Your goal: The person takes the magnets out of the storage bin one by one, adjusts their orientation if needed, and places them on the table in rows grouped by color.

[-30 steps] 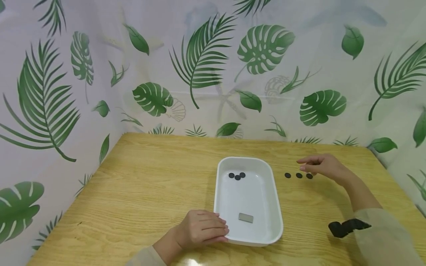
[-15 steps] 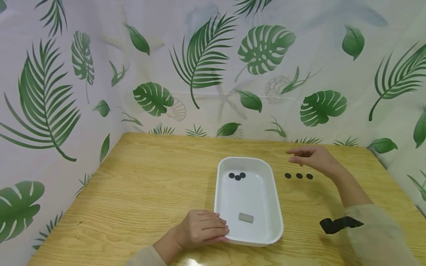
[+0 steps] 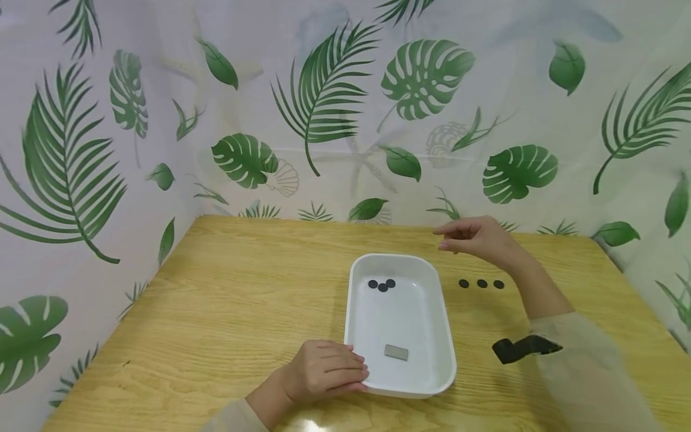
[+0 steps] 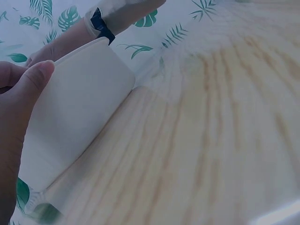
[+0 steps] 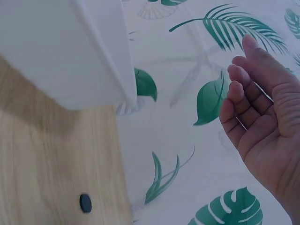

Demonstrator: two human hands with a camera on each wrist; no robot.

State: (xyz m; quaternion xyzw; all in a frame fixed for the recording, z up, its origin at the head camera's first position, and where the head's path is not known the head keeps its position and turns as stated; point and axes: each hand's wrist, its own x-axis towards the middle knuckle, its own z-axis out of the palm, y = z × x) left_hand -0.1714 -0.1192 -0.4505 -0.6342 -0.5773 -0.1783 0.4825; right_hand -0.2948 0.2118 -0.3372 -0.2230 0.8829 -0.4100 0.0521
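In the head view, my left hand [image 3: 329,369] grips the near left corner of a white rectangular tray [image 3: 449,342]. Its thumb lies against the tray's outer wall [image 4: 79,108] in the left wrist view. Inside the tray, three black discs [image 3: 382,287] cluster towards the far end, and a small grey rectangular bar [image 3: 396,352] lies near the front. My right hand [image 3: 480,240] is raised beyond the tray's far right corner, with index finger and thumb apart. In the right wrist view, the right hand's fingers [image 5: 239,105] bend loosely and no object shows between them.
Three more black discs [image 3: 482,284] lie in a row on the wooden table [image 3: 259,288], right of the tray. A leaf-printed white cloth [image 3: 324,198] stands behind and beside the table. A black strap device [image 3: 526,348] sits on the right sleeve.
My right hand has moved left and farther away from above the row of discs. The left hand, tray and discs have stayed in place; the head view has shifted slightly.
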